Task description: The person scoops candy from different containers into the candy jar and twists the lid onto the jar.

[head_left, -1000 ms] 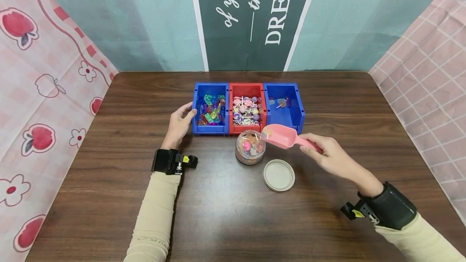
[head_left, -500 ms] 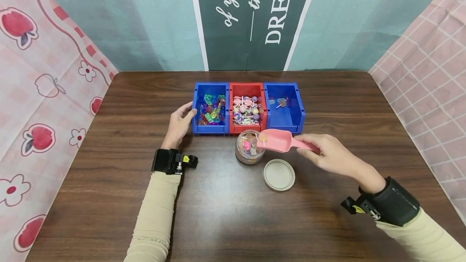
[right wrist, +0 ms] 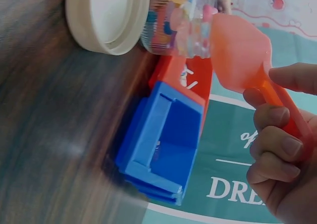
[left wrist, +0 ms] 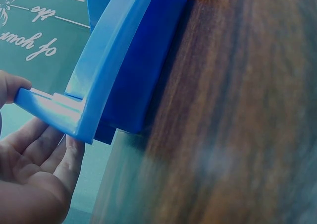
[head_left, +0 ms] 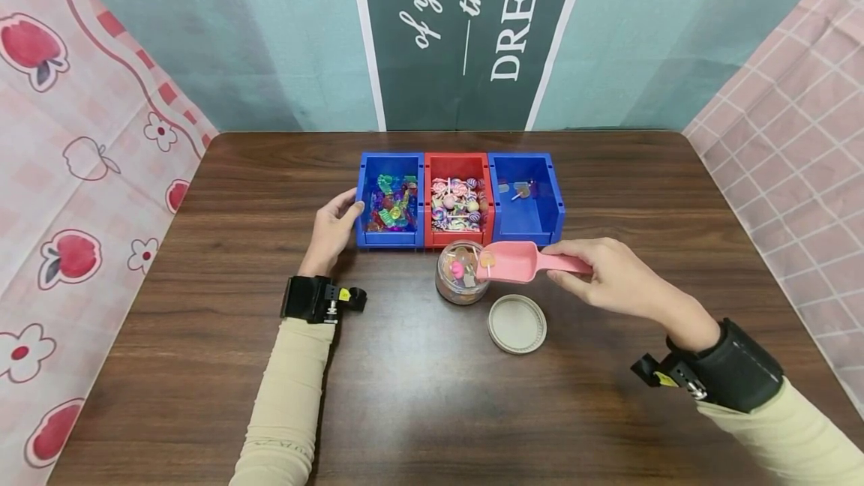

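My left hand (head_left: 333,229) grips the side wall of the left blue bin (head_left: 390,239), thumb over the rim and fingers along the outside. Transparent coloured pieces lie in that bin. My right hand (head_left: 610,276) holds a pink scoop (head_left: 518,265) by its handle. A small orange lollipop-shaped piece (head_left: 487,259) sits near the scoop's front edge. The scoop's tip overlaps the mouth of a clear round jar (head_left: 461,292) with mixed small pieces inside. In the right wrist view, the scoop (right wrist: 240,50) is right at the mouth of the jar (right wrist: 171,33).
A red bin (head_left: 457,163) of small lollipop-like pieces is joined between the two blue ones. The right blue bin (head_left: 536,222) contains a few pieces. Right of the jar, a round pale lid (head_left: 517,325) lies on the wooden table (head_left: 405,396). Cloth surrounds the table's back and sides.
My right hand has brought the scoop slightly down and to the left over the jar, then levelled it. The left hand stays on the bin.
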A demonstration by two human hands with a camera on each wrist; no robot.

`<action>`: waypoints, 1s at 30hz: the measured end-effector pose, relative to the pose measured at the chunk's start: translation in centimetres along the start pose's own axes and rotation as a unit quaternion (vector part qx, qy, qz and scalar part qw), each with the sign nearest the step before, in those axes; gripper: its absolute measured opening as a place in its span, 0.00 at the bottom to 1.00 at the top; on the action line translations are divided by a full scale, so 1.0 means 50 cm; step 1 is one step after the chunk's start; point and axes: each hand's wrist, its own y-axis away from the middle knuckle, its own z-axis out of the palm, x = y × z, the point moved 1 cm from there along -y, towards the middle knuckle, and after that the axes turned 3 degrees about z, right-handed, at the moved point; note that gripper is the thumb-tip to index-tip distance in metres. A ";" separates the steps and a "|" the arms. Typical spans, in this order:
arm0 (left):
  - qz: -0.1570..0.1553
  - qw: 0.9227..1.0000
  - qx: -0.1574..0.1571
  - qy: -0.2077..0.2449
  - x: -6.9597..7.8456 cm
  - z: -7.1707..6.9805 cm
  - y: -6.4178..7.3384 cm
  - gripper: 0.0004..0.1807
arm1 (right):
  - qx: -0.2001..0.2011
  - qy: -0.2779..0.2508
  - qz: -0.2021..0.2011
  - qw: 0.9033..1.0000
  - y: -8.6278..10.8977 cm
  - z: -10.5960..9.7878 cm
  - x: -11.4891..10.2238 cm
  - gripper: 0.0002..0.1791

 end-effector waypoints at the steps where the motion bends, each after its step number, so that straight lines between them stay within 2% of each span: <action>1: 0.000 1.000 0.001 0.000 -0.001 0.000 0.000 0.23 | 0.002 0.000 -0.002 1.000 -0.001 -0.002 -0.002 0.15; 15: -0.002 1.000 0.000 0.001 -0.002 0.001 -0.003 0.23 | 0.022 -0.001 -0.014 1.000 -0.008 -0.017 -0.021 0.13; 30: -0.001 1.000 0.000 -0.013 -0.002 0.000 -0.002 0.23 | 0.022 0.019 -0.011 1.000 -0.006 -0.020 -0.022 0.14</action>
